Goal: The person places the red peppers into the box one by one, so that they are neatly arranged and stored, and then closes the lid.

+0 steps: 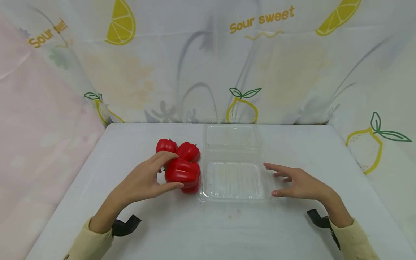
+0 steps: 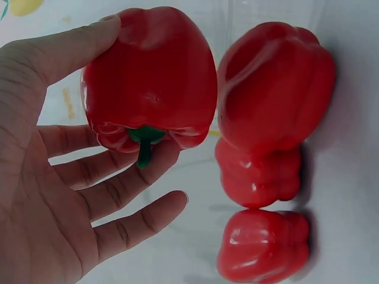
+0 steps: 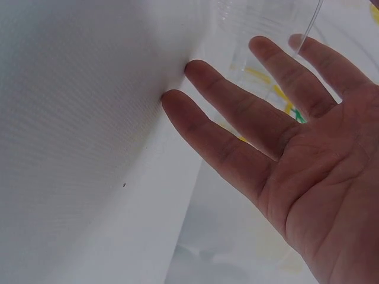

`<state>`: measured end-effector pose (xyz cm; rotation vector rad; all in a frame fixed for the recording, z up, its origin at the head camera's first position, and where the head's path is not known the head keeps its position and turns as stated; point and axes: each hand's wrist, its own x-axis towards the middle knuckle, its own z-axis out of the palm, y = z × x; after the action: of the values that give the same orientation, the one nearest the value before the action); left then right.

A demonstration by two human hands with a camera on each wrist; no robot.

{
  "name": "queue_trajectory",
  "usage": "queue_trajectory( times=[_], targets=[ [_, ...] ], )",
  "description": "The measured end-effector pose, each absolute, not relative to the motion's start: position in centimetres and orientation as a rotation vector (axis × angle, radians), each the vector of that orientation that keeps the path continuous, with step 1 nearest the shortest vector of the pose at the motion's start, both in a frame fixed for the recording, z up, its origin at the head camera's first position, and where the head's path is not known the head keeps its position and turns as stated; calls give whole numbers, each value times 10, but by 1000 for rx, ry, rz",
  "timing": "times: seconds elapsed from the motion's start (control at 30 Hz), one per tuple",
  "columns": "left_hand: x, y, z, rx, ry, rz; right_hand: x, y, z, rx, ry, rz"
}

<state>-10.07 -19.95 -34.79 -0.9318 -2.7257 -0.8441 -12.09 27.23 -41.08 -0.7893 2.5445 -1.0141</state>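
Note:
A glossy red bell pepper [image 2: 151,77] with a green stem is held between the thumb and fingers of my left hand [image 1: 147,177]. In the left wrist view it hangs beside three other red bell peppers: a larger one [image 2: 275,89], a smaller one [image 2: 260,174] and another [image 2: 263,245], lined up on the table. The head view has the held pepper overlapping the one beneath it. A clear plastic clamshell box [image 1: 234,180] lies with its lid folded back, right of the peppers. My right hand [image 1: 295,182] is at the box's right side, fingers spread, holding nothing.
The white table [image 1: 227,231] ends at the back against a hanging cloth [image 1: 208,61] printed with lemons. The box's lid [image 1: 232,136] lies toward that back edge. A black strap [image 1: 126,225] sticks out at the left wrist and another [image 1: 318,218] at the right.

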Motion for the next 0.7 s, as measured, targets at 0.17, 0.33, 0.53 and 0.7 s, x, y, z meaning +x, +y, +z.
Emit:
queue_trajectory(
  times=[0.17,0.33,0.53,0.7],
  targets=[
    [-104,-190,-348,-941,-2712,-898,-121,271,-410,-795,2550,-1006],
    [-107,-179,-351,-948,-2703,-922,-121,271,-410,-800,2554,-1000],
    [-110,-164,-358,-999,-2650,-945,-121,270,-410,-809,2547,-1002],
    [-111,-150,-363,-1021,-2624,-931,-121,271,-411,-801,2543,-1007]
  ],
)
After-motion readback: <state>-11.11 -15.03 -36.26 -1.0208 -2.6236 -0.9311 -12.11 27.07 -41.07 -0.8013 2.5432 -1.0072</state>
